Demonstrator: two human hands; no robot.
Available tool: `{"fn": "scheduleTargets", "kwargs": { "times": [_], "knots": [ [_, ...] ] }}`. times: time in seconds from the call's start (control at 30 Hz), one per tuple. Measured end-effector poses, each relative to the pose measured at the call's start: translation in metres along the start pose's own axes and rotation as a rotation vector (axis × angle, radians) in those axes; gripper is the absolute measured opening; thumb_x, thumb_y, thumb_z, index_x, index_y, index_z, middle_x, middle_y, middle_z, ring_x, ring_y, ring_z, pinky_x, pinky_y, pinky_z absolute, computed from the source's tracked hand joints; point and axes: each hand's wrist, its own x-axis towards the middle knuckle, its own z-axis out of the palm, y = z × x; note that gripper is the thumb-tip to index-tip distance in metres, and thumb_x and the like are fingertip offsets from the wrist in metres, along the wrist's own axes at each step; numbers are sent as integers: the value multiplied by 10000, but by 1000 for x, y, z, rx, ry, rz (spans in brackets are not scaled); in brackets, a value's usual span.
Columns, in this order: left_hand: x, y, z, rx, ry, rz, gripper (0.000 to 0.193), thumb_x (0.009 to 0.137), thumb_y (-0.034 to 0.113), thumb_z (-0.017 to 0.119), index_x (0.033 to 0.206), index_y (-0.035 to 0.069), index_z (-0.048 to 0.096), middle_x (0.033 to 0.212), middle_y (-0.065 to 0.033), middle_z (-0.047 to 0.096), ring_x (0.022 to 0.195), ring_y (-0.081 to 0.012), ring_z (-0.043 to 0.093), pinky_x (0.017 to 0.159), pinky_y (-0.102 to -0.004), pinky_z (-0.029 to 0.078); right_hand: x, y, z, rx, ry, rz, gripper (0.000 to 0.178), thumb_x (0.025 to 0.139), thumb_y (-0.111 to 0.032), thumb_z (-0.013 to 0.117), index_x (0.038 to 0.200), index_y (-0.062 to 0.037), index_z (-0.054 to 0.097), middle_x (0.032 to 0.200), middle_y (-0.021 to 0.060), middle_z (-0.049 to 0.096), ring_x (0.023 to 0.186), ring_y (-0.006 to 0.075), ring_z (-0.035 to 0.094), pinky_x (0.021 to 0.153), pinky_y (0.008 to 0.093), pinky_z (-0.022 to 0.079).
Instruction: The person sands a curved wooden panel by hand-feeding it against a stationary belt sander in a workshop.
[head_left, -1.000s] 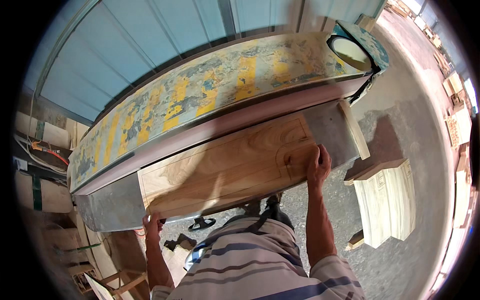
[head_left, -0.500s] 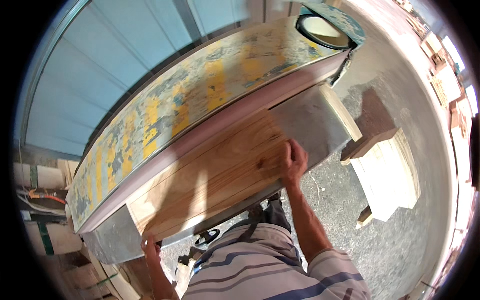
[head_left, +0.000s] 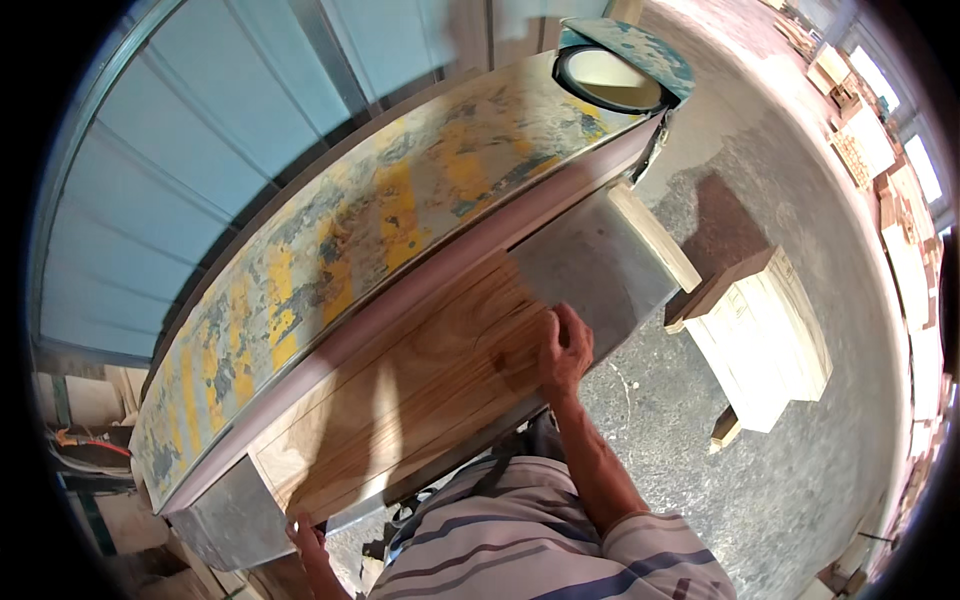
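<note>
A wide wooden panel (head_left: 400, 395) with brown grain and joint lines lies flat on a grey metal table (head_left: 600, 265). Its far long edge runs along the pinkish belt (head_left: 420, 295) of a long machine. My right hand (head_left: 567, 350) rests at the panel's near right corner, fingers curled over the edge. At the near left corner, my left hand (head_left: 305, 537) holds the panel's edge, with part of its fingers hidden. A band of sunlight and shadow crosses the wood.
Worn yellow and grey stripes mark the machine's cover (head_left: 390, 210); a round opening (head_left: 612, 80) sits at its far right end. A pale strip of wood (head_left: 655, 238) borders the table's right end. Stacked boards (head_left: 765, 330) stand on the floor at right. Hoses (head_left: 95, 440) hang at far left.
The whole view has shifted, so the machine appears a little further left. Both hands stay at the same corners of the panel, which shows no clear movement along the belt.
</note>
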Motion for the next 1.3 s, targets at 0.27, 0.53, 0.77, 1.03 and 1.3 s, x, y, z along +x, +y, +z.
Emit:
{"fn": "scheduleTargets", "kwargs": {
  "times": [0.27, 0.53, 0.77, 1.03, 1.3],
  "knots": [
    [-79, 1, 74, -329, -126, 56, 555, 841, 210, 640, 1242, 149, 260, 1049, -152, 529, 909, -245, 574, 770, -393, 535, 75, 44, -7, 244, -38, -41, 283, 949, -258, 471, 976, -9, 601, 893, 53, 599, 790, 132, 522, 747, 258, 428],
    [-72, -6, 74, -24, 72, 179, 618, 720, 268, 733, 1198, 7, 440, 1006, -145, 592, 853, -211, 578, 756, -331, 474, 81, 49, -12, 167, -105, 87, 445, 925, -359, 502, 1200, -12, 543, 1142, 102, 583, 1015, 199, 542, 880, 321, 439],
    [-35, 8, 14, -58, -44, 30, 531, 822, 270, 646, 1266, 156, 378, 693, 5, 520, 426, -45, 396, 336, -181, 300, 11, 26, 8, 421, -219, 13, 323, 883, -189, 593, 1131, 18, 576, 1117, 135, 598, 1031, 250, 547, 920, 341, 409],
    [-54, 22, 35, 25, -23, 71, 542, 808, 306, 666, 1253, 146, 400, 508, 56, 374, 345, -28, 312, 302, -183, 222, 33, 1, -7, -48, -89, 147, 469, 868, -412, 567, 1171, -55, 583, 1169, 149, 566, 1063, 261, 539, 913, 357, 406],
    [-89, 18, 76, -26, -41, 43, 586, 771, 334, 703, 1252, 177, 407, 517, 49, 382, 372, -36, 322, 322, -186, 218, 87, 51, -12, 59, 12, 130, 406, 845, -386, 605, 1113, -82, 623, 1026, 126, 619, 959, 259, 567, 875, 354, 427]
  ]
}}
